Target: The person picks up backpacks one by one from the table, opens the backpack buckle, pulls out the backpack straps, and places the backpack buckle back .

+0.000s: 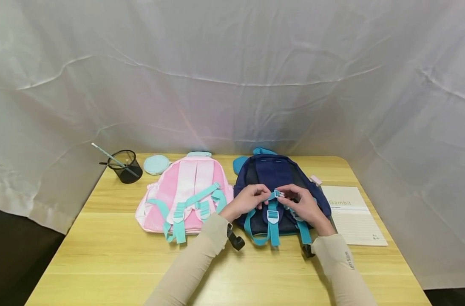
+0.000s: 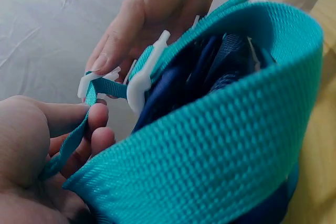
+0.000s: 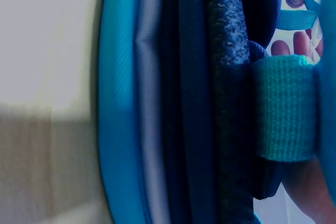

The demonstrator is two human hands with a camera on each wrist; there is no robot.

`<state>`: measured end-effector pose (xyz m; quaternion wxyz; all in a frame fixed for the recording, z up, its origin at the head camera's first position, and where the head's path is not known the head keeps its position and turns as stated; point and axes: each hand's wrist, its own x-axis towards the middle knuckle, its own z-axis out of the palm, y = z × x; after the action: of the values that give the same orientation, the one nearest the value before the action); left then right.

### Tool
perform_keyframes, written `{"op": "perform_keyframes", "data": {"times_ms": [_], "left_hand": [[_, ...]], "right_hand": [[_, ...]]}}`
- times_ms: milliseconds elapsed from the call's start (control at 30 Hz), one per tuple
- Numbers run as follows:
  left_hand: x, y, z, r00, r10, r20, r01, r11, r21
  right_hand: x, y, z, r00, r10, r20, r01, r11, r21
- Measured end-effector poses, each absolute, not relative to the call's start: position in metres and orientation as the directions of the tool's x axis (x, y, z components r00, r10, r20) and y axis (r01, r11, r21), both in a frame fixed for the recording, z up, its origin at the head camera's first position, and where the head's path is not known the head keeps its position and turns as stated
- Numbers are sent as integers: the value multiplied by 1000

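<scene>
A navy backpack [image 1: 273,172] with teal straps lies on the table, strap side up. Above its middle, my left hand [image 1: 251,198] pinches the end of a narrow teal strap [image 2: 73,141] between thumb and fingertips. My right hand [image 1: 303,205] pinches a white plastic buckle [image 2: 85,84] that this strap runs through. Close by, a second white buckle [image 1: 273,216] sits on a hanging teal strap. In the left wrist view, a wide teal strap [image 2: 220,135] arches across the foreground. The backpack's side and a teal strap [image 3: 286,109] largely hide the fingers in the right wrist view.
A pink backpack [image 1: 186,182] with mint straps lies left of the navy one. Farther left are a round pale blue pouch [image 1: 156,164] and a black mesh pen cup [image 1: 127,172]. A notebook [image 1: 355,221] lies on the right, partly beneath the navy backpack.
</scene>
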<state>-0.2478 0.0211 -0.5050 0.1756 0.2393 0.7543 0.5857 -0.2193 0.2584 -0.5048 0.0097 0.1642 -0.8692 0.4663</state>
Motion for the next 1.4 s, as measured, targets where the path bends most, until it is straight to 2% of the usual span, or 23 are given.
{"op": "perform_keyframes", "data": {"times_ms": [200, 467, 833, 933, 1167, 1400], "left_hand": [[-247, 25, -509, -830, 556, 27, 151, 179, 972], [-246, 30, -511, -828, 560, 39, 154, 161, 975], [-247, 24, -513, -818, 575, 4, 148, 203, 968], [-247, 24, -514, -818, 574, 8, 148, 197, 969], [-246, 26, -514, -822, 569, 11, 147, 194, 970], [-246, 27, -513, -818, 575, 10, 150, 197, 969]], "right_hand": [[-205, 248, -479, -941, -296, 167, -303, 509, -806], [-215, 256, -505, -939, -288, 190, -322, 540, -777], [-199, 247, -474, -934, -302, 189, -326, 507, -798], [-201, 248, -476, -936, -301, 183, -318, 500, -805], [-216, 259, -506, -941, -298, 161, -298, 505, -810], [-218, 262, -511, -934, -320, 159, -303, 474, -827]]}}
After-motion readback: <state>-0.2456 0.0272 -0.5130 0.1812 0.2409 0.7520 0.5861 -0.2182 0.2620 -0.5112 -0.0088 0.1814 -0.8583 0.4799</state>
